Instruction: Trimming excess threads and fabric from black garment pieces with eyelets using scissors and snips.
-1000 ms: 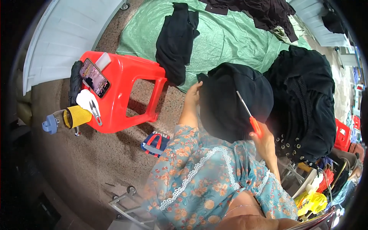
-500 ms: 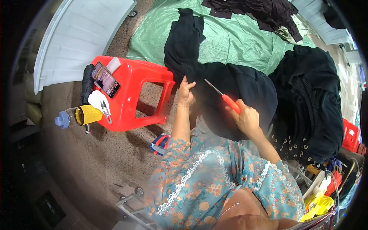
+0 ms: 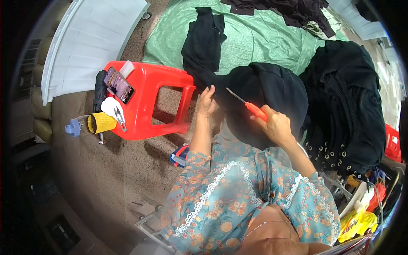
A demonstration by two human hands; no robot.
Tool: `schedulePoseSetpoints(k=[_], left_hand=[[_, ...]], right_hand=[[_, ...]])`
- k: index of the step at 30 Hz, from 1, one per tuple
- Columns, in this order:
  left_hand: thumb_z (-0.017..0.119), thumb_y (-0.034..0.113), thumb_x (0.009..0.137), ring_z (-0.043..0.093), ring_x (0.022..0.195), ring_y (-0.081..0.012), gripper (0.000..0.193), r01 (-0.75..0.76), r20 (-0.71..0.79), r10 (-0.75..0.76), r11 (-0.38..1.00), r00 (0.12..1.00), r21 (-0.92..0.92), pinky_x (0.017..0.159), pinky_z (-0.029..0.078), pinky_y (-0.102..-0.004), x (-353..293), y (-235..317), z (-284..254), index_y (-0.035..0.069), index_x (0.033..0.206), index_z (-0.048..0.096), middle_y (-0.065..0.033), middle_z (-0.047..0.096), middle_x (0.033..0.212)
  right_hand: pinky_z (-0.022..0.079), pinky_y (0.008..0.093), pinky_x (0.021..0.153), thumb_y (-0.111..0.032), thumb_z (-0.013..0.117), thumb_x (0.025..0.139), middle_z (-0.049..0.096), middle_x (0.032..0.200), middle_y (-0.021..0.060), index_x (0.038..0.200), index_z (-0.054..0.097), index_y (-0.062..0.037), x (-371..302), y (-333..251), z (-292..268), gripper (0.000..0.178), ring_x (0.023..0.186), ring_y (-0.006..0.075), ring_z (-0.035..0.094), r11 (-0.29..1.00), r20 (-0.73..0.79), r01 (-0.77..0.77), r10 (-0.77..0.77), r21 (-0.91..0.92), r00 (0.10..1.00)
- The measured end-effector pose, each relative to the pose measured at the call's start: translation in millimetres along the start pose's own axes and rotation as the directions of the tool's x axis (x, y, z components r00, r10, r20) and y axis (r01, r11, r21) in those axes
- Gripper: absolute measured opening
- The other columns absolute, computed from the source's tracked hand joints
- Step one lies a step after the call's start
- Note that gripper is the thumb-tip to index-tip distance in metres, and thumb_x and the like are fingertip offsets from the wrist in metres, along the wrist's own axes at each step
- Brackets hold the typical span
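My right hand [image 3: 278, 126] is wrapped round the orange-red handle of a slim tool [image 3: 256, 111]. Its thin metal shaft points up and left, over a black garment [image 3: 265, 91]; what kind of tool it is cannot be told. My left hand [image 3: 207, 103] is closed at the garment's near left edge, with cloth pinched by the fingers, partly hidden by them. The garment spreads across my lap, and a narrower part of it stretches away onto a green sheet [image 3: 250, 40].
A red plastic stool [image 3: 146, 72] at left carries a phone [image 3: 119, 85] and thread snips [image 3: 120, 117]. Next to it is a yellow-sleeved bottle [image 3: 102, 122]. A pile of black garments [image 3: 346, 100] rises at right. Dark clothes [image 3: 289, 12] lie at the far end; a pale bin [image 3: 91, 46] stands far left.
The view has shifted slightly. My left hand's raised finger has drawn in a little, and the garment over my lap sits slightly differently. The tool stays in my right hand.
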State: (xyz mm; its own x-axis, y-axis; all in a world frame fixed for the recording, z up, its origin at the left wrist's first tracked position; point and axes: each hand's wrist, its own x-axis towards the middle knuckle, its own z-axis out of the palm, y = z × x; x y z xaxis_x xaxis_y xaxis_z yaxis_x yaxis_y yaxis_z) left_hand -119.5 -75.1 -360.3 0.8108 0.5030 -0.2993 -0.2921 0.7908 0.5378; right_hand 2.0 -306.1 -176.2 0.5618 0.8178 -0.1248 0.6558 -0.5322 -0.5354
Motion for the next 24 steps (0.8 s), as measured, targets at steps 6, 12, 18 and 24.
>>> schedulePoseSetpoints(k=[6,12,18,24], left_hand=[[0.049,0.02,0.098,0.062,0.104,-0.0213,0.026,0.035,-0.058,-0.035,0.999,0.998,-0.007,0.093,0.049,-0.0366,-1,4,-16,0.0,0.114,0.056,-0.0099,0.064,0.112],[0.052,0.025,0.097,0.062,0.105,-0.0238,0.032,0.007,-0.079,0.001,0.995,0.997,0.096,0.093,0.05,-0.04,-8,18,-16,-0.001,0.116,0.055,-0.0125,0.063,0.115],[0.055,0.041,0.094,0.057,0.113,-0.022,0.049,0.327,-0.167,-0.315,0.944,0.934,0.051,0.096,0.045,-0.0427,-19,4,-15,0.009,0.129,0.05,-0.0081,0.06,0.124],[0.048,0.027,0.099,0.061,0.107,-0.0189,0.034,0.238,-0.057,-0.235,0.97,0.97,0.053,0.097,0.046,-0.035,-34,-27,-7,0.002,0.119,0.057,-0.0082,0.062,0.119]], right_hand=[[0.048,0.0461,0.057,-0.051,0.059,0.086,0.062,0.064,0.0171,0.084,0.057,-0.0086,-17,-2,-2,0.042,0.063,0.0377,0.063,0.996,0.167,-0.083,0.087,-0.027,0.982],[0.048,0.0456,0.057,-0.052,0.059,0.086,0.061,0.062,0.0181,0.084,0.057,-0.008,-15,2,1,0.044,0.062,0.0374,0.063,0.995,0.217,-0.063,0.079,-0.081,0.973],[0.048,0.0426,0.05,-0.05,0.062,0.084,0.063,0.065,0.0148,0.082,0.057,-0.0064,-22,11,-6,0.044,0.058,0.034,0.064,1.0,0.059,0.011,-0.011,-0.011,0.998],[0.048,0.0415,0.049,-0.05,0.063,0.084,0.062,0.062,0.0152,0.081,0.057,-0.0063,-36,10,-17,0.044,0.057,0.0335,0.063,0.998,0.106,-0.015,0.021,-0.058,0.994]])
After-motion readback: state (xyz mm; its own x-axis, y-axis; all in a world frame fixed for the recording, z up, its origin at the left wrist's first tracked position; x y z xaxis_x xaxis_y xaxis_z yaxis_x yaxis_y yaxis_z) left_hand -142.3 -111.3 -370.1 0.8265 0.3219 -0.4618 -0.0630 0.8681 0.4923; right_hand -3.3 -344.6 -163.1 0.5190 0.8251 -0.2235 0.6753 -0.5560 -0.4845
